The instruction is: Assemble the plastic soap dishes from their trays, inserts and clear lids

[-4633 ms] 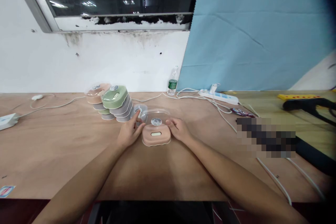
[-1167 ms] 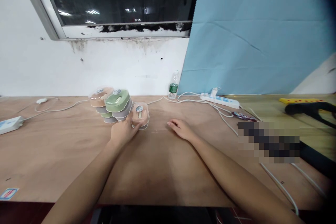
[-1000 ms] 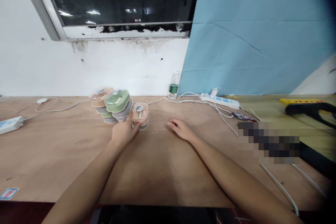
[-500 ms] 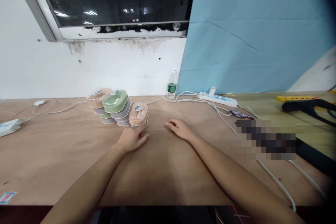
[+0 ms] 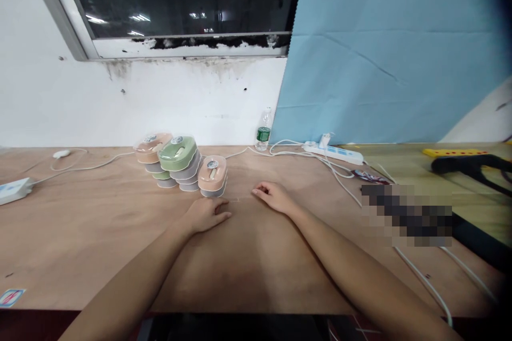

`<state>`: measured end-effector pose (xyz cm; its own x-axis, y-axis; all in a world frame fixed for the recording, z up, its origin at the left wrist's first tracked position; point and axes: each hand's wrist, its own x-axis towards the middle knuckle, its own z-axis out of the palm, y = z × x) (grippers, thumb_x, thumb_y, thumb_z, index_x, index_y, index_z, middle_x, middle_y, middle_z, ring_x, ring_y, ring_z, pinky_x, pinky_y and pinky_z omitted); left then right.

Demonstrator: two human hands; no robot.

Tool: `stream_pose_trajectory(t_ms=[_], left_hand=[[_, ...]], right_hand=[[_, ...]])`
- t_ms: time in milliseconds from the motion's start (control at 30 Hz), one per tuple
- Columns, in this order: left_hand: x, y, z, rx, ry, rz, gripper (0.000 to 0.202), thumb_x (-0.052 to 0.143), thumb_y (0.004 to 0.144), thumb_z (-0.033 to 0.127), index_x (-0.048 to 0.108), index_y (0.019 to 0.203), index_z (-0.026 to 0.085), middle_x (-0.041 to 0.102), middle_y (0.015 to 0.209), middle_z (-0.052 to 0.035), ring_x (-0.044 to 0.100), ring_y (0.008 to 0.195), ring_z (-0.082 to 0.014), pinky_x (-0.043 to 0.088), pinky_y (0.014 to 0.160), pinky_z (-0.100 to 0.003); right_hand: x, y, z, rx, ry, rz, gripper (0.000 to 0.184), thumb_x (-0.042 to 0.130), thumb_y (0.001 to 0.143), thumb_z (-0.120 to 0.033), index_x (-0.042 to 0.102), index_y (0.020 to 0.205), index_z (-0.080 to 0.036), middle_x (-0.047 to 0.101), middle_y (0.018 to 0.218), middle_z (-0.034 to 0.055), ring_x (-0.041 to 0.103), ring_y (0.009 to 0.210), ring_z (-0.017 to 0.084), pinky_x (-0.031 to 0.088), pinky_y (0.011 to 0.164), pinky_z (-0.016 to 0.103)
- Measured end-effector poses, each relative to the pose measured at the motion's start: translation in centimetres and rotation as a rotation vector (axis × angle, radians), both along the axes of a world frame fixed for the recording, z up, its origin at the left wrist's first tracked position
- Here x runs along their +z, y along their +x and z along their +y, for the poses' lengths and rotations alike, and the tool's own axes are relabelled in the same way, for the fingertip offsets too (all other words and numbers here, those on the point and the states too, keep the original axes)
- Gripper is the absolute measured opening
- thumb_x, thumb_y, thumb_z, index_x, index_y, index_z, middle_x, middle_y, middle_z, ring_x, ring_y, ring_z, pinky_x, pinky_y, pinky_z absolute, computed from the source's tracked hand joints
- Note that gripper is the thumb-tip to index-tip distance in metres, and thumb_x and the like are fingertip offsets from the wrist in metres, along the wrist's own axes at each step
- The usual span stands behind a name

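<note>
My left hand [image 5: 206,214] rests palm down on the wooden table [image 5: 240,272], thumb and fingers apart, holding nothing. Just beyond its fingers is a short stack topped by a peach rounded box [image 5: 213,171] with a clear cover and a round label; a small gap separates them. A green box [image 5: 178,153] tops a taller stack behind it, with grey ones beneath. Farther left, another peach box [image 5: 152,145] lies on a third stack. My right hand [image 5: 272,196] rests on its side to the right, fingers loosely curled with a gap at the thumb, nothing in it.
A water bottle [image 5: 263,130] stands against the wall. White cables run from a power strip [image 5: 334,153] at the back right. Another power strip [image 5: 16,191] lies at the left edge. A co-worker's dark sleeve [image 5: 478,237], beside a blurred-out patch, reaches in from the right.
My left hand has drawn slightly back and right, away from the front peach box, uncovering the grey layer beneath it. My right hand stays put. The view has shifted a little.
</note>
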<state>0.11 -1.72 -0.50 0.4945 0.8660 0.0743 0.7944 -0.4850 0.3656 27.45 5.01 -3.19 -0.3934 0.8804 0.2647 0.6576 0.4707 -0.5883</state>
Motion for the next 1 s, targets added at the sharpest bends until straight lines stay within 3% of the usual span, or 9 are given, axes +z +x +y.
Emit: stream_pose_trajectory(t_ms=[200, 300, 400, 467, 567, 667, 1000], left_hand=[[-0.3, -0.1, 0.0, -0.039, 0.034, -0.007, 0.038, 0.05, 0.088, 0.048, 0.062, 0.114, 0.024, 0.066, 0.076, -0.0004, 0.06, 0.069, -0.0165, 0.04, 0.058, -0.026], [-0.2, -0.1, -0.1, -0.04, 0.186, -0.062, 0.034, 0.049, 0.089, 0.043, 0.061, 0.115, 0.024, 0.067, 0.088, -0.0028, 0.062, 0.076, -0.0165, 0.046, 0.065, -0.026], [0.1, -0.1, -0.3, 0.117, 0.463, -0.166, 0.034, 0.049, 0.09, 0.039, 0.058, 0.118, 0.023, 0.063, 0.11, -0.0076, 0.063, 0.092, -0.0184, 0.05, 0.071, -0.027], [0.4, -0.2, -0.4, 0.266, 0.559, -0.184, 0.04, 0.053, 0.088, 0.04, 0.053, 0.125, 0.026, 0.058, 0.122, -0.0088, 0.062, 0.099, -0.02, 0.051, 0.069, -0.026], [1.0, -0.4, -0.3, 0.418, 0.507, -0.099, 0.068, 0.062, 0.08, 0.044, 0.035, 0.141, 0.03, 0.041, 0.143, -0.0096, 0.062, 0.102, -0.0238, 0.053, 0.062, -0.028], [1.2, -0.6, 0.1, 0.459, 0.379, 0.003, 0.087, 0.066, 0.075, 0.046, 0.021, 0.148, 0.031, 0.027, 0.151, -0.0102, 0.063, 0.102, -0.0263, 0.055, 0.062, -0.031], [1.1, -1.0, 0.7, 0.413, 0.328, -0.01, 0.061, 0.055, 0.087, 0.035, 0.032, 0.144, 0.032, 0.027, 0.154, -0.0091, 0.064, 0.101, -0.0265, 0.055, 0.068, -0.032]], right_hand=[[-0.3, 0.1, 0.2, 0.005, 0.001, -0.004, 0.032, 0.051, 0.088, -0.047, 0.067, 0.086, -0.02, 0.067, 0.076, 0.0039, 0.057, 0.067, 0.016, 0.04, 0.061, 0.025], [-0.4, 0.1, 0.2, 0.008, 0.012, -0.009, 0.032, 0.05, 0.088, -0.046, 0.067, 0.086, -0.02, 0.068, 0.077, 0.0038, 0.058, 0.068, 0.016, 0.04, 0.063, 0.026], [-0.3, 0.0, 0.1, 0.006, 0.024, -0.015, 0.032, 0.05, 0.088, -0.046, 0.067, 0.085, -0.02, 0.068, 0.077, 0.0035, 0.058, 0.067, 0.016, 0.04, 0.063, 0.026], [-0.1, 0.0, 0.1, 0.006, 0.024, -0.018, 0.031, 0.051, 0.088, -0.046, 0.068, 0.086, -0.02, 0.068, 0.076, 0.0036, 0.058, 0.067, 0.016, 0.04, 0.062, 0.026], [0.0, 0.0, 0.0, 0.01, 0.021, -0.011, 0.03, 0.051, 0.088, -0.045, 0.068, 0.085, -0.019, 0.068, 0.076, 0.004, 0.058, 0.067, 0.016, 0.04, 0.062, 0.026], [0.0, 0.0, 0.0, 0.008, 0.013, -0.004, 0.03, 0.051, 0.087, -0.044, 0.068, 0.084, -0.019, 0.068, 0.076, 0.004, 0.058, 0.067, 0.016, 0.04, 0.062, 0.026], [0.0, 0.0, 0.0, 0.003, 0.015, -0.018, 0.03, 0.052, 0.087, -0.044, 0.068, 0.085, -0.019, 0.067, 0.076, 0.0036, 0.057, 0.067, 0.016, 0.039, 0.062, 0.025]])
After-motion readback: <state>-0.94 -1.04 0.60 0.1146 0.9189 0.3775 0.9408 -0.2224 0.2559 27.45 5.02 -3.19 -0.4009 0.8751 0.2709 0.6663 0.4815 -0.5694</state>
